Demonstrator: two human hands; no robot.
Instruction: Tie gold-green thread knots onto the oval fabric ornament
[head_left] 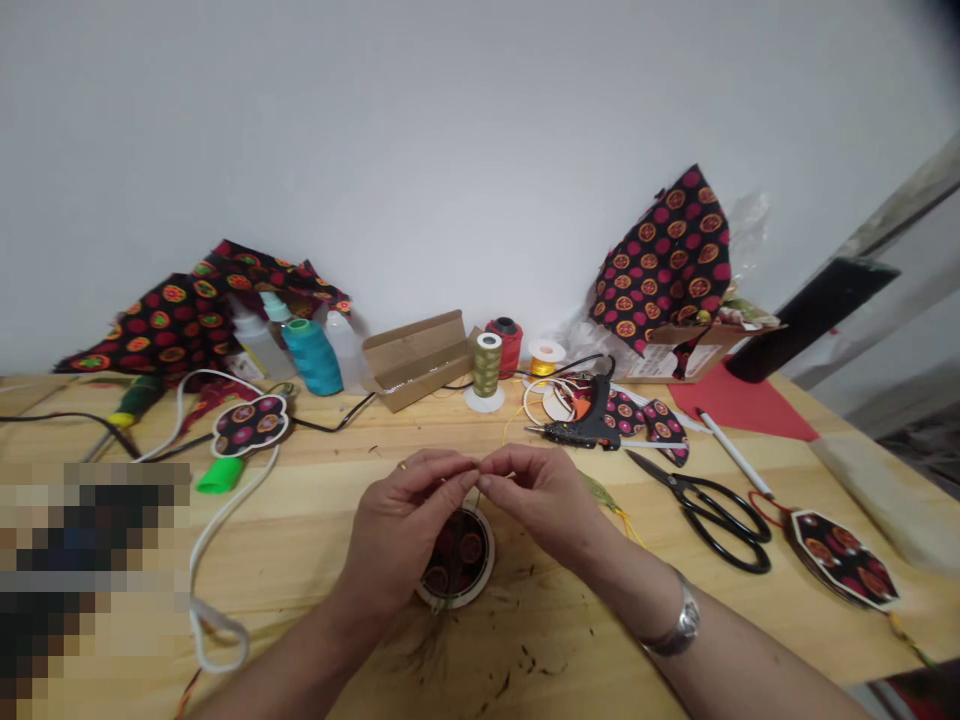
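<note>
My left hand (405,520) and my right hand (536,495) meet over the middle of the table, fingertips pinched together. A thin cord (478,497) runs down from between them; the exact grip on it is hidden by the fingers. Under my hands lies a round, white-rimmed ornament (457,555) covered in dark patterned fabric, partly behind my left hand. Dark, blurred strands of a tassel (435,640) spread out at its lower edge. Just beyond my right wrist an olive tassel (600,492) with yellow cord shows in part.
Black-handled scissors (720,515) and an octagonal fabric ornament (844,560) lie right. A glue gun (589,425) lies behind my right hand. Thread spools (487,365), an open cardboard box (420,365) and bottles (345,350) line the wall. A white cable (196,570) loops at left.
</note>
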